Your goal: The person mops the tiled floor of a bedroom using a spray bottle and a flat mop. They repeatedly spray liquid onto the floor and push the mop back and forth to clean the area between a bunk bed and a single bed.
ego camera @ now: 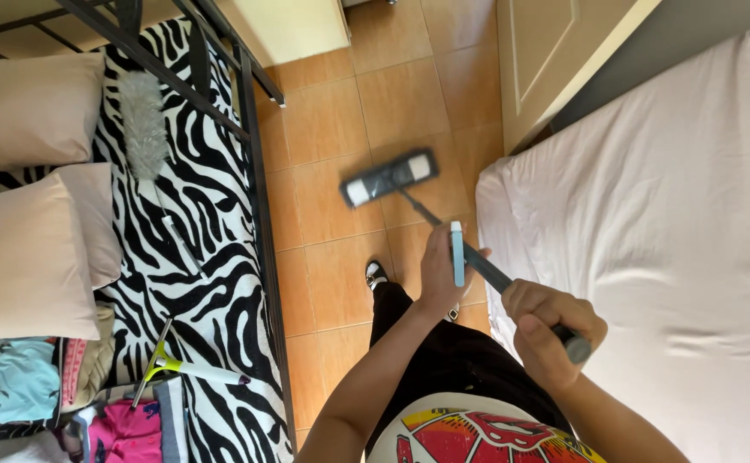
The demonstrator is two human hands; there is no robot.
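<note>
My right hand (551,330) is closed around the upper end of a dark mop handle (488,273). The handle slants down to a flat mop head (389,177) with a dark pad and white ends, resting on the orange tiled floor (332,129) between two beds. My left hand (440,273) holds a light blue phone (457,253) upright, close against the handle's middle. My black trousers and one shoe (376,273) show below the hands.
A metal-framed bed (255,154) with a zebra-print cover stands at left, carrying pale pink pillows (27,249), a grey duster (143,124), a small squeegee (173,367) and folded clothes (15,381). A white-sheeted mattress (666,223) fills the right. A cream door (546,60) is beyond it.
</note>
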